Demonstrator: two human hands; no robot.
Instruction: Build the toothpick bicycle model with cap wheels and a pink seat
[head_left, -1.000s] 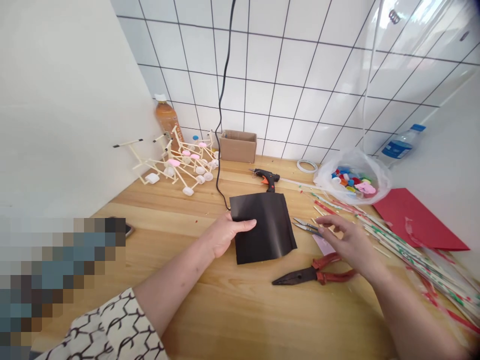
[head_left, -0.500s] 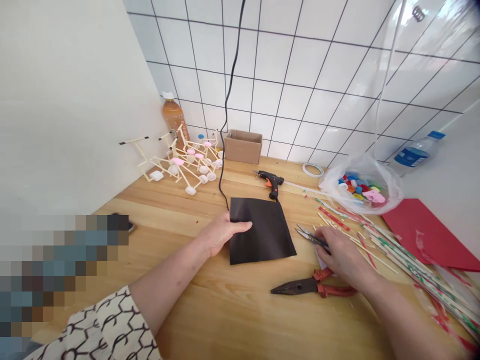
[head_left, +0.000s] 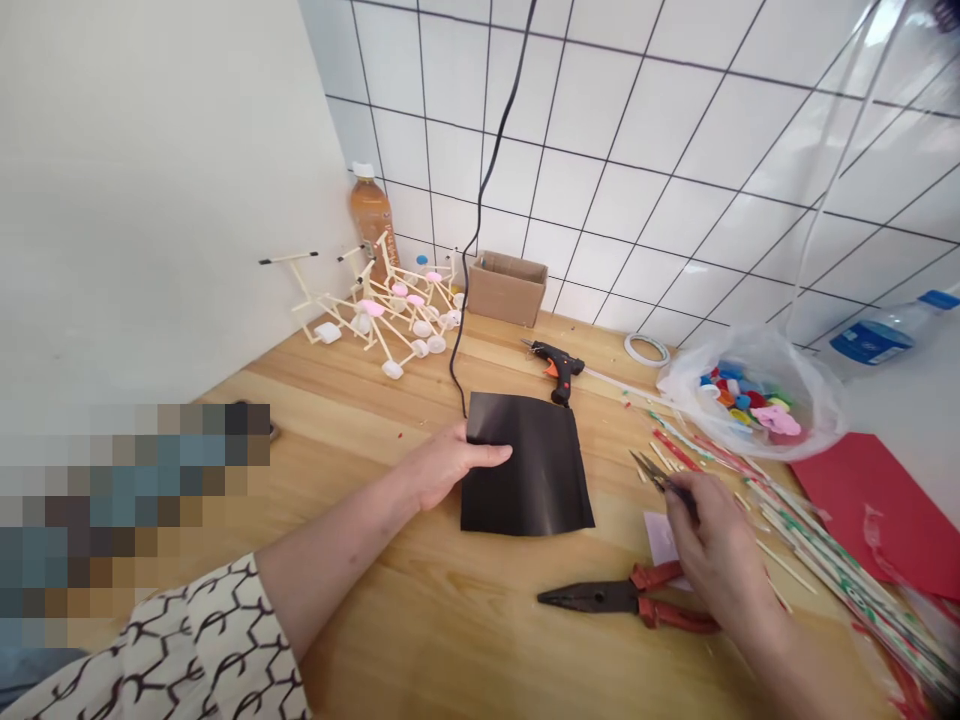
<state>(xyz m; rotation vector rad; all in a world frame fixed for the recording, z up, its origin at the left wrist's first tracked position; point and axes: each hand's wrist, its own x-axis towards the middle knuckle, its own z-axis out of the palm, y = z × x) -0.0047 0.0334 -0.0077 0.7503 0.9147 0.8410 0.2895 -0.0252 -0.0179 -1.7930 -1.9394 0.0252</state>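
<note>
My left hand (head_left: 450,465) grips the left edge of a black sheet (head_left: 529,465), thumb on top and the other fingers hidden beneath it. At the right, my right hand (head_left: 712,540) is closed around the dark handles of small scissors (head_left: 651,470), whose tips point up and left. Red-handled pliers (head_left: 600,597) lie on the table below, near that hand. A pale pink paper piece (head_left: 661,538) lies beside the right hand, partly covered by it. Behind the black sheet rests a black glue gun (head_left: 556,368).
Stick models (head_left: 375,308), a bottle of orange drink (head_left: 372,212) and a cardboard box (head_left: 507,290) stand at the back. At the right are a bag of colourful caps (head_left: 750,395), bundled sticks (head_left: 847,570), red sheets (head_left: 885,500) and a tape roll (head_left: 646,349).
My right hand has lifted the scissors off the table area beside the pliers, uncovering more of the pink paper. The view has shifted slightly; my left hand still holds the black sheet.
</note>
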